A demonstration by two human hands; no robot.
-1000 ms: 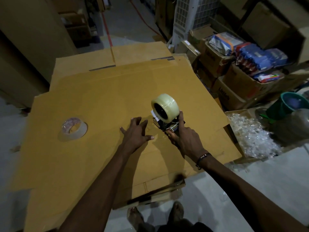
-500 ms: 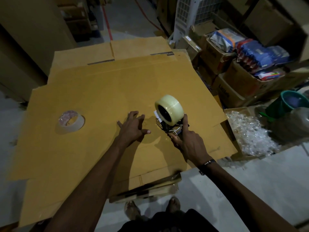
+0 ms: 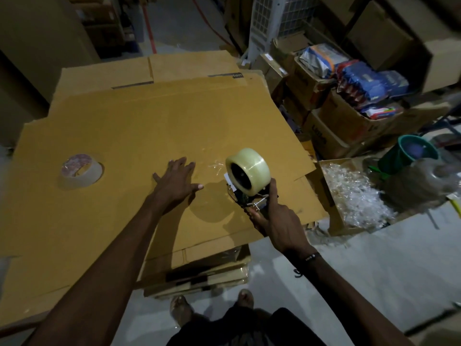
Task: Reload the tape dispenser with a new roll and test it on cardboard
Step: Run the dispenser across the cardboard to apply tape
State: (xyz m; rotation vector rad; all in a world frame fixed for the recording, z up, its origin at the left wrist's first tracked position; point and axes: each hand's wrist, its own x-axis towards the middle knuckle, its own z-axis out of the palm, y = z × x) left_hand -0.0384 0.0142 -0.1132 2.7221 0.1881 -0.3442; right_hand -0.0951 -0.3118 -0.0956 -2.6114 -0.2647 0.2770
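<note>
Right hand (image 3: 277, 221) grips the tape dispenser (image 3: 247, 193) by its handle, fingers curled round it, nose on the cardboard (image 3: 139, 126). Left hand (image 3: 175, 182), just left of the dispenser, lies flat, fingers spread; handle points toward the person.

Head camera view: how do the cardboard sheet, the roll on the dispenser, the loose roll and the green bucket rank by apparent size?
1. Cardboard sheet, by far.
2. Green bucket, though it is partly hidden.
3. Roll on the dispenser and loose roll look alike; unranked.

Bare forearms, a dark wristband (image 3: 310, 257) on the right wrist — dark shorts (image 3: 249, 328), bare feet.
</note>
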